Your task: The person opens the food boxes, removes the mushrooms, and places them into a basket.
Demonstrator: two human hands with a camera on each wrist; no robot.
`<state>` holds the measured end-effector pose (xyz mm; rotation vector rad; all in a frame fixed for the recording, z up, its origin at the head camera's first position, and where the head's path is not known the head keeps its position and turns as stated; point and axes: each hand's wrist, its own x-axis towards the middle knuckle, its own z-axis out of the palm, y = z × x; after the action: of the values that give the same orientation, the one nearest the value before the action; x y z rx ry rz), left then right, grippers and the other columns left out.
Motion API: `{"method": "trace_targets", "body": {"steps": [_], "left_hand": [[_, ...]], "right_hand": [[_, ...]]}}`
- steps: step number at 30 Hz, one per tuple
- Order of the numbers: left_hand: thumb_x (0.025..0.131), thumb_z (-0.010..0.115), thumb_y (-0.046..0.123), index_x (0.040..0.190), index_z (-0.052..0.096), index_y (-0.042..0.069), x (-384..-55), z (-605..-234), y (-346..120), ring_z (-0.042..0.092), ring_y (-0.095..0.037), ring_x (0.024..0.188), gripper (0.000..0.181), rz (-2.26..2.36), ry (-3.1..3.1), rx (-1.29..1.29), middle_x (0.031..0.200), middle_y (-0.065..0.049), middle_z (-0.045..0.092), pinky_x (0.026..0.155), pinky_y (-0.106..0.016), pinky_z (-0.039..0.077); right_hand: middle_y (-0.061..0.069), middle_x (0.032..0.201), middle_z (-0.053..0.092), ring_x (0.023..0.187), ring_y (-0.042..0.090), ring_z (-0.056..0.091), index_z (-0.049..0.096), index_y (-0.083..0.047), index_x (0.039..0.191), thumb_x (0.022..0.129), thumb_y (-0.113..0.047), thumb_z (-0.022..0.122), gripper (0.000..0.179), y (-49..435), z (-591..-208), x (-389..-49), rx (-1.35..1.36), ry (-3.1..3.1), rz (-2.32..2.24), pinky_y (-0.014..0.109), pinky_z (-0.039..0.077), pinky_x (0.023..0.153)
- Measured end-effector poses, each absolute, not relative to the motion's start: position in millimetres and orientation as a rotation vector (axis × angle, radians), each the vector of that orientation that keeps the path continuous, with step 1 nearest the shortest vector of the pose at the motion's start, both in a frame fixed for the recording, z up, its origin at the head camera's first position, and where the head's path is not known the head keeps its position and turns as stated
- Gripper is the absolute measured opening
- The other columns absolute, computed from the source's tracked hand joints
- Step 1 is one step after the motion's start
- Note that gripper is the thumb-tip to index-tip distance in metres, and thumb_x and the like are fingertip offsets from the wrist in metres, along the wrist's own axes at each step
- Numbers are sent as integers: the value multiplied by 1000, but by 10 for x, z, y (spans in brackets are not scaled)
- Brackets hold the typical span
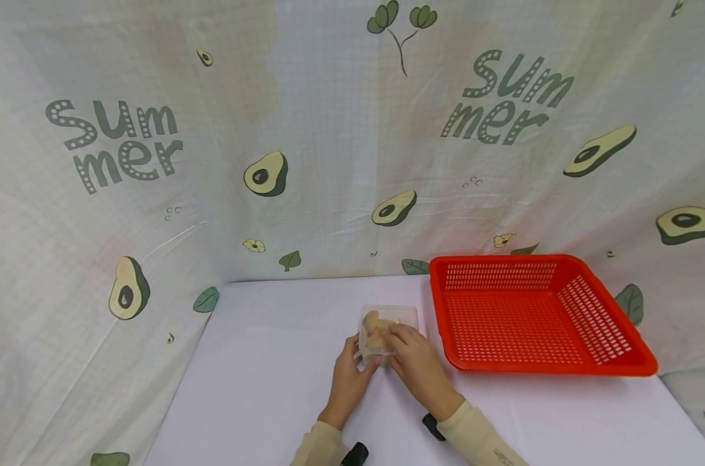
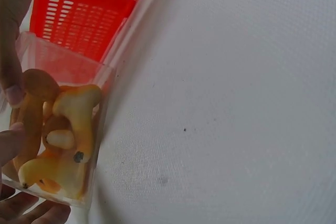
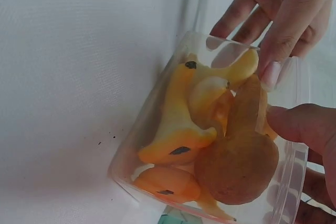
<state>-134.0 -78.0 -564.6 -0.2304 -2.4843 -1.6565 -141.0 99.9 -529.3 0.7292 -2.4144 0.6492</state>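
Mid-table stands a small clear plastic box (image 1: 407, 315) filled with several mushroom-shaped pieces. Among these are yellow-and-white funnel-shaped mushrooms (image 3: 176, 124) with dark patches, and a brown mushroom (image 3: 239, 166) with a round cap and thick stem. My left hand (image 1: 349, 385) grips the box at its near left corner, with the thumb at the near edge and the fingers along the outside. From the right side, my right hand (image 1: 419, 366) holds the box too; its thumb is by the near edge and its fingers reach across the right part, partly hiding the contents.
A red perforated plastic basket (image 1: 614, 336) sits to the right of the box, near the back of the white-covered table (image 1: 259, 369). Behind and at the sides hangs a cloth (image 1: 329, 116) printed with avocados and lettering. Each wrist carries a black camera.
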Motion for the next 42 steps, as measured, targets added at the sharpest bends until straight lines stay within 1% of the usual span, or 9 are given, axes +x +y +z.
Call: {"method": "trace_targets", "body": {"steps": [4,12,17,21,27,33,39,42], "left_hand": [[93,82,11,140,53,-7,-1352,-5658,-774,62,-47,129,58,-1631,-2494,-219,143,-31,59,101,-49,61],[88,86,12,135,57,-7,-1377,-5650,-779,66,-47,124,59,-1609,-2516,-175,138,-33,62,96,-42,64],[87,87,12,134,59,-8,-1388,-5653,-785,66,-47,124,59,-1618,-2502,-145,136,-34,63,93,-39,64],[86,88,11,133,60,-8,-1397,-5646,-785,65,-47,123,59,-1641,-2478,-139,136,-34,62,94,-38,63],[84,88,10,132,61,-8,-1400,-5646,-782,66,-46,122,58,-1641,-2468,-130,137,-34,62,95,-37,63],[82,89,10,128,63,-8,-1399,-5660,-775,68,-44,120,56,-1607,-2472,-117,134,-33,65,93,-36,64],[81,90,9,127,63,-8,-1394,-5661,-766,69,-44,118,56,-1615,-2459,-115,132,-33,66,93,-36,64],[81,90,9,128,63,-7,-1400,-5669,-760,69,-43,119,56,-1624,-2453,-114,132,-33,66,94,-36,64]], "right_hand": [[14,120,75,115,34,70,79,-3,117,70,-13,99,52,1006,-5274,-1416,723,-2421,637,50,62,98],[11,116,77,110,31,73,82,-6,107,67,-14,102,46,1046,-5231,-1457,762,-2424,571,45,65,91],[10,114,78,106,28,74,83,-6,108,66,-18,102,48,1062,-5213,-1503,806,-2421,519,41,66,88],[9,112,79,103,26,75,84,-6,108,65,-21,103,49,1073,-5184,-1538,846,-2410,462,38,66,85],[7,110,79,101,25,74,84,-7,107,68,-23,101,45,1099,-5176,-1576,917,-2386,402,38,67,83],[5,109,78,98,24,75,83,-8,102,68,-27,101,43,1122,-5176,-1613,985,-2354,347,36,68,79],[5,107,78,96,23,75,84,-9,103,69,-33,101,46,1140,-5142,-1635,1041,-2354,291,34,68,80],[4,105,78,93,22,75,84,-9,104,70,-37,100,48,1146,-5109,-1642,1057,-2363,266,33,68,79]]}}
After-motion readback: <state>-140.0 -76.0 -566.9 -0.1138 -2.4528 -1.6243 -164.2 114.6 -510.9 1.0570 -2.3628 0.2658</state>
